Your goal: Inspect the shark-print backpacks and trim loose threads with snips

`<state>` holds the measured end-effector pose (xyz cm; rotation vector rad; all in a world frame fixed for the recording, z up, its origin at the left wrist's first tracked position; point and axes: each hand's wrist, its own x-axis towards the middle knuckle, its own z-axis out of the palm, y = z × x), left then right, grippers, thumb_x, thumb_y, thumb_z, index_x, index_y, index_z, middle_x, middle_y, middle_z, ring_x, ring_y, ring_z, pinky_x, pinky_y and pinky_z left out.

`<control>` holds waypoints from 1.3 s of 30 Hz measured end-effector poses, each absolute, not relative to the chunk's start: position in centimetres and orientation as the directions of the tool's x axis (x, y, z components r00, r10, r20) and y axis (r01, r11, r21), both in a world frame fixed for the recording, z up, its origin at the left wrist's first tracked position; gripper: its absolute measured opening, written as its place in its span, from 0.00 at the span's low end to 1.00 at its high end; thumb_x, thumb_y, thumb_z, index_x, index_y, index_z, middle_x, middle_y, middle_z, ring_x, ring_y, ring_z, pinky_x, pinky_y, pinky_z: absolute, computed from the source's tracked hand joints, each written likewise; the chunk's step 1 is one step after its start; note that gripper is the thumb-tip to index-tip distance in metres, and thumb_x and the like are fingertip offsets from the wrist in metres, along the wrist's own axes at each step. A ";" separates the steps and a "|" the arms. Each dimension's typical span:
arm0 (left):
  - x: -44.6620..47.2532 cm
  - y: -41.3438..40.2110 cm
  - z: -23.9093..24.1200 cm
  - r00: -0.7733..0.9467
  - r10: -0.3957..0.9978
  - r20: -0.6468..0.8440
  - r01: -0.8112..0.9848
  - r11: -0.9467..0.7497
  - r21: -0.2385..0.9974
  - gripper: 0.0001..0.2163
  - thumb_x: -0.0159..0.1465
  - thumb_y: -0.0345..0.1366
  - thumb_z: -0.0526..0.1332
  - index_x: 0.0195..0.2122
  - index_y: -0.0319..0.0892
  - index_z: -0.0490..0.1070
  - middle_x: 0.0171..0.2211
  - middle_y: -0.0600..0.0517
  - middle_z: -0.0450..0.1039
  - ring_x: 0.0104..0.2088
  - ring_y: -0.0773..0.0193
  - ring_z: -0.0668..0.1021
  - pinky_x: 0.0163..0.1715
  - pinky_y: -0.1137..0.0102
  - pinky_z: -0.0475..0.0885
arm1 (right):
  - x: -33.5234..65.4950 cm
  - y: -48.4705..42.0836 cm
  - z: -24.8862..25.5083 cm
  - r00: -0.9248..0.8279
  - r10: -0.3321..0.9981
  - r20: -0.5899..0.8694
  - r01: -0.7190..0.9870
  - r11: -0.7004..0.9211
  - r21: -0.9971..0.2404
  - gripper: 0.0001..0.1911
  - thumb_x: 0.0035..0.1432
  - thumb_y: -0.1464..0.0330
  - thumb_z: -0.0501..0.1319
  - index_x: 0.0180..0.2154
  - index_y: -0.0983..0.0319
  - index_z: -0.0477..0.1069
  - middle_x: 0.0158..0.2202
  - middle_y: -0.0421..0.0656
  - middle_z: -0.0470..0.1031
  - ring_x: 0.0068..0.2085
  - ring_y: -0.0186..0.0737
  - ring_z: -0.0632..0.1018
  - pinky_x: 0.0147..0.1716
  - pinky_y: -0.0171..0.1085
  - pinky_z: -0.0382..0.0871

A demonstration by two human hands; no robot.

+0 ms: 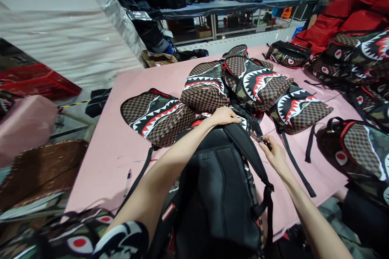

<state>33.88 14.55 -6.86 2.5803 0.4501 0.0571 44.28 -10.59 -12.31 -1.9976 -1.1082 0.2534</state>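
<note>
We've got the black backpack [219, 186] back-side up at the near edge of the pink worktop [112, 149]. Our left hand [223, 116] curls over its top, and our right hand [275, 153] pinches a small metal piece [263, 141] beside the shoulder strap [247, 149]. Shark-mouth bags [158, 115] lie just beyond.

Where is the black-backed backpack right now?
Head view, bottom centre: the backpack lies back-up on the pink table, left hand on its top, right hand at its strap, shark-mouth backpacks beyond.

The backpack [219, 178] lies black padded back up at the pink table's [121, 145] near edge.
</note>
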 end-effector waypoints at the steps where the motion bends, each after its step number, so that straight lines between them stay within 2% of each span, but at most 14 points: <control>1: 33.9 14.5 -6.8 0.944 0.326 -0.051 0.309 -0.816 0.489 0.18 0.56 0.52 0.56 0.22 0.45 0.77 0.16 0.57 0.66 0.20 0.69 0.66 0.24 0.73 0.52 | 44.6 -9.9 -11.8 0.527 0.802 0.280 0.714 -0.240 -0.657 0.16 0.56 0.57 0.55 0.41 0.58 0.70 0.36 0.43 0.74 0.35 0.40 0.72 0.35 0.38 0.61; 3: 33.8 14.4 -6.7 0.944 0.326 -0.056 0.313 -0.824 0.472 0.18 0.56 0.52 0.55 0.23 0.45 0.77 0.17 0.56 0.68 0.22 0.69 0.67 0.24 0.73 0.52 | 45.1 -8.9 -11.0 0.388 0.827 0.408 0.858 -0.163 -0.486 0.13 0.57 0.58 0.56 0.39 0.59 0.72 0.35 0.43 0.75 0.36 0.40 0.72 0.36 0.38 0.57; 5: 33.7 14.4 -6.6 0.946 0.320 -0.057 0.310 -0.832 0.460 0.19 0.57 0.52 0.54 0.24 0.45 0.77 0.18 0.56 0.69 0.22 0.69 0.68 0.24 0.74 0.53 | 45.5 -8.2 -10.6 0.292 0.835 0.466 0.931 -0.137 -0.339 0.12 0.58 0.60 0.56 0.38 0.58 0.73 0.34 0.43 0.75 0.36 0.40 0.71 0.36 0.39 0.54; 7: 33.7 14.3 -6.6 0.947 0.317 -0.054 0.306 -0.837 0.454 0.19 0.57 0.52 0.54 0.24 0.45 0.77 0.19 0.56 0.70 0.22 0.68 0.68 0.24 0.74 0.53 | 45.9 -7.8 -10.4 0.237 0.843 0.482 0.961 -0.128 -0.247 0.12 0.59 0.61 0.56 0.39 0.58 0.74 0.34 0.42 0.76 0.35 0.39 0.70 0.35 0.40 0.52; 9: 33.7 14.3 -6.6 0.947 0.319 -0.051 0.306 -0.836 0.456 0.19 0.57 0.51 0.54 0.25 0.45 0.77 0.20 0.55 0.71 0.22 0.68 0.68 0.24 0.74 0.53 | 46.0 -7.7 -10.2 0.201 0.854 0.480 0.972 -0.112 -0.208 0.11 0.59 0.62 0.56 0.40 0.58 0.74 0.34 0.42 0.76 0.35 0.39 0.69 0.35 0.40 0.51; 14: 33.7 14.3 -6.6 0.946 0.320 -0.051 0.305 -0.824 0.479 0.18 0.57 0.51 0.55 0.25 0.44 0.78 0.19 0.55 0.71 0.22 0.68 0.68 0.25 0.74 0.54 | 46.3 -7.4 -9.6 0.166 0.874 0.457 0.976 -0.079 -0.204 0.11 0.59 0.63 0.56 0.38 0.58 0.75 0.34 0.42 0.76 0.34 0.39 0.69 0.34 0.39 0.51; 18: 33.7 14.4 -6.7 0.946 0.317 -0.063 0.305 -0.815 0.492 0.19 0.56 0.52 0.55 0.25 0.44 0.77 0.19 0.55 0.70 0.22 0.69 0.68 0.24 0.74 0.54 | 46.6 -7.2 -9.7 0.195 0.869 0.454 0.958 -0.069 -0.279 0.11 0.58 0.61 0.57 0.37 0.59 0.75 0.33 0.42 0.76 0.33 0.38 0.69 0.34 0.39 0.53; 24: 33.7 14.5 -6.6 0.949 0.308 -0.067 0.303 -0.832 0.464 0.19 0.57 0.52 0.54 0.25 0.44 0.77 0.18 0.56 0.68 0.21 0.69 0.66 0.24 0.74 0.53 | 46.6 -7.3 -9.9 0.202 0.875 0.440 0.956 -0.079 -0.281 0.12 0.58 0.61 0.57 0.38 0.59 0.75 0.34 0.43 0.77 0.35 0.40 0.71 0.35 0.39 0.55; 29: 33.5 14.4 -6.5 0.955 0.286 -0.072 0.288 -0.850 0.440 0.21 0.57 0.53 0.52 0.23 0.43 0.76 0.17 0.56 0.67 0.21 0.69 0.67 0.24 0.74 0.54 | 46.5 -6.8 -9.9 0.246 0.861 0.446 0.930 -0.080 -0.359 0.11 0.56 0.61 0.59 0.37 0.60 0.75 0.33 0.43 0.77 0.34 0.40 0.71 0.34 0.39 0.57; 39: 33.6 14.5 -6.8 0.958 0.282 -0.058 0.278 -0.854 0.439 0.22 0.57 0.54 0.52 0.28 0.44 0.78 0.20 0.55 0.70 0.23 0.68 0.69 0.24 0.74 0.55 | 46.1 -5.7 -8.9 0.124 0.861 0.493 0.979 -0.024 -0.204 0.10 0.57 0.65 0.59 0.39 0.60 0.74 0.34 0.43 0.77 0.35 0.40 0.71 0.35 0.39 0.56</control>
